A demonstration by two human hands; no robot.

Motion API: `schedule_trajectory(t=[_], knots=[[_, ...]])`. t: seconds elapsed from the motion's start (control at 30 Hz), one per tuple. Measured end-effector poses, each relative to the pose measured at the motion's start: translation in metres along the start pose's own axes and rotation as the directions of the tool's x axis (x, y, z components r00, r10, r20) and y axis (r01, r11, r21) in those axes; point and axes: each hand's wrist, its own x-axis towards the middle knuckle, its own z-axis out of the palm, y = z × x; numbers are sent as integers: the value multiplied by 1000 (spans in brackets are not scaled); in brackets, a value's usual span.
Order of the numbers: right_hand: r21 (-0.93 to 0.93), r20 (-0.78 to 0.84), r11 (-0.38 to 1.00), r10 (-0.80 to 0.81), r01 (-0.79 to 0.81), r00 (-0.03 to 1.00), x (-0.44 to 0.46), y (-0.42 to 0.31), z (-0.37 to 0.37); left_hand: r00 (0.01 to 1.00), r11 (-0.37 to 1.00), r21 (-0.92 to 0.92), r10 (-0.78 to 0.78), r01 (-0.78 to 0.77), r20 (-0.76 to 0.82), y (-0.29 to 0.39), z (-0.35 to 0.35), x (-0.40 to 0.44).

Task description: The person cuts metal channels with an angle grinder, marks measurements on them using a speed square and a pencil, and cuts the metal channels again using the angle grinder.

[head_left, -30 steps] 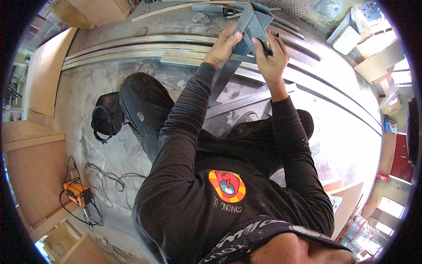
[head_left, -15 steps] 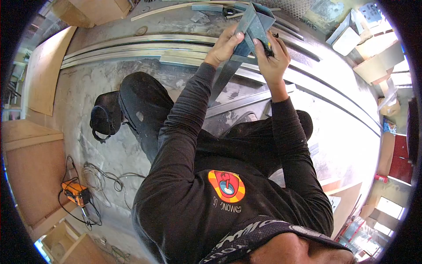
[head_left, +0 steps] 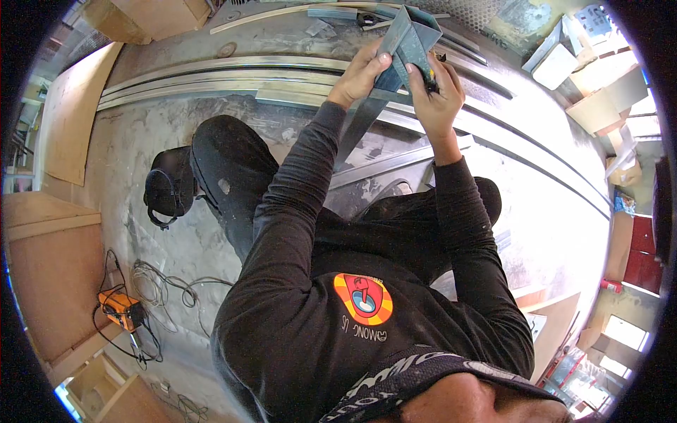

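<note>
A long grey metal tube [head_left: 362, 121] slants up from between my legs, its open square end at the top. My left hand [head_left: 358, 76] is wrapped round its left side, thumb on the face. Across the upper part lies a flat metal strip with markings [head_left: 412, 55], crossing the tube at an angle. My right hand [head_left: 438, 100] presses this strip against the tube with the thumb. Something small, black and yellow [head_left: 429, 73], shows by the right fingers, mostly hidden.
Long metal profiles [head_left: 233, 65] run across the floor beyond my knees. A black cap-like item [head_left: 169, 189] lies left of my knee. An orange machine [head_left: 120, 310] with cables is at lower left, beside wooden boxes [head_left: 53, 257]. Boards and cartons [head_left: 610, 99] stand at upper right.
The tube's top end and my right hand have shifted very slightly to the right in the view. Both hands keep the same hold.
</note>
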Motion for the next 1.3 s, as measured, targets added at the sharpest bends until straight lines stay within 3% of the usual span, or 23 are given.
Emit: schedule_trajectory(t=[0.53, 0.6, 0.67, 0.77, 0.87, 1.3], knots=[[-54, 31, 999, 6, -4, 999, 6, -4, -9, 1000, 1000, 5, -15, 15, 12, 2, 1, -1], [-47, -92, 999, -6, 2, 996, 16, -4, -18, 1000, 1000, 20, -18, 17, 14, 3, 2, -3], [-56, -75, 998, -31, 27, 997, 34, -20, -30, 996, 997, -3, -81, 80, -44, 3, 7, -6], [96, 135, 994, 31, -44, 990, 45, -29, -34, 999, 998, -18, -54, 54, -1, 3, 9, -5], [4, 201, 998, -58, 58, 978, 49, -30, -30, 1000, 1000, -27, -14, 14, 11, 0, 10, -3], [-4, 235, 1000, -20, 21, 972, 54, -39, -29, 1000, 1000, -4, -17, 17, 21, 4, 11, -5]])
